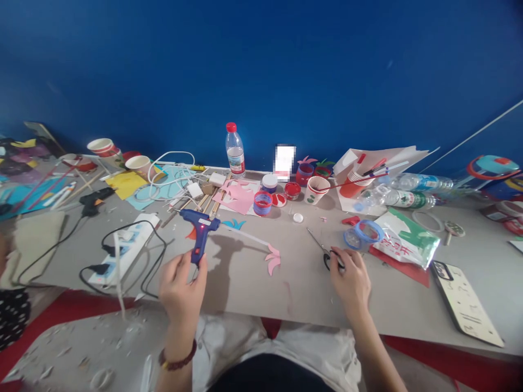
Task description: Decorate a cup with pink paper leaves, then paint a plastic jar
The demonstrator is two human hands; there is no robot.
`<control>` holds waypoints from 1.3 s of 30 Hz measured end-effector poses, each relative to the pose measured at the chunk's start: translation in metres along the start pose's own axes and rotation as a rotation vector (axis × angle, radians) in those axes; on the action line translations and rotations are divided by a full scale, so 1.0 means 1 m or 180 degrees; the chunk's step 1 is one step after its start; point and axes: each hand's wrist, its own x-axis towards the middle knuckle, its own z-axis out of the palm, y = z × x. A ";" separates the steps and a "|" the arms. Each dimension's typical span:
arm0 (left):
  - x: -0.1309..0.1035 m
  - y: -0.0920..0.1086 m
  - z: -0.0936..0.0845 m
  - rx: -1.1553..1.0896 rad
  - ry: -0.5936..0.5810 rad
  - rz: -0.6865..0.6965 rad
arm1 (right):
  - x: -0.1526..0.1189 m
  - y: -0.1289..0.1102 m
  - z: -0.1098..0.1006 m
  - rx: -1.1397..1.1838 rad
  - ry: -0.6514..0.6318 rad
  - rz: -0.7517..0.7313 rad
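My left hand [182, 286] pinches the lower handle of a blue hot glue gun [201, 231], held above the table with its nozzle toward the left. A long whitish glue stick [245, 237] sticks out of its back, reaching right toward a pink paper cutout [272, 258] with pointed leaves. Black-handled scissors [326, 253] lie on the table, blades pointing away to the upper left. My right hand [350, 277] has its fingers closed on the scissors' handle. A blue paper cutout [234, 224] lies behind the glue gun.
A white power strip [125, 250] with black cords lies to the left. Along the back stand a red-capped bottle [235, 151], a paper cup [316, 190] and red paint pots [292, 190]. Blue tape rolls [368, 231], a plastic packet [402, 239] and a phone [466, 302] are on the right.
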 end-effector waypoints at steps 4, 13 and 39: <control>0.017 0.038 -0.010 -0.0367 0.0201 0.0354 | -0.022 -0.030 0.012 0.1387 -0.0663 -0.0053; 0.022 0.115 -0.012 -0.1325 -0.0062 0.0595 | -0.046 -0.131 0.011 0.4175 -0.2786 0.0748; 0.010 0.097 0.076 -0.2541 -0.1600 -0.0653 | 0.010 -0.105 -0.010 0.4550 -0.1858 0.1512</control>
